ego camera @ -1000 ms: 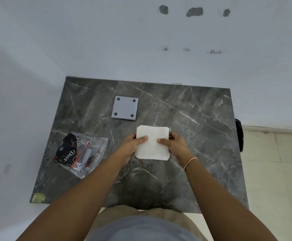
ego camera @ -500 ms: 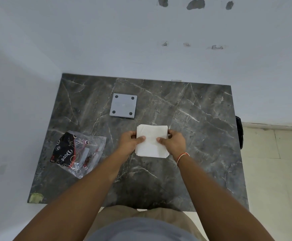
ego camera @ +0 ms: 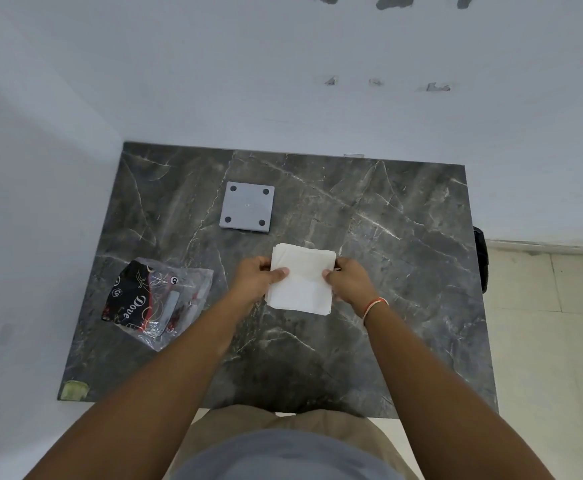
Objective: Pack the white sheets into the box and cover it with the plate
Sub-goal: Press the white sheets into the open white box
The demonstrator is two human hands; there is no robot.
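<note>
1. Two hands hold one stack of white sheets (ego camera: 302,278) over the middle of the dark marble worktop (ego camera: 404,237).
2. The left hand (ego camera: 253,277) takes the left edge of the stack; its thumb lies on top and the other fingers are curled under, so the grip is clamped on the sheets.
3. The right hand (ego camera: 349,280) takes the right edge in the same way, with the thumb on top.
4. An orange and white thread band (ego camera: 373,304) is on the right wrist.
5. A grey square plate (ego camera: 247,206) with four dark round marks at the corners lies flat behind the stack, near it but apart.
6. A clear plastic bag (ego camera: 155,299) with black "Dove" packaging inside lies to the left, well apart from the stack.
7. The box does not show clearly; I cannot tell where it is.
</note>
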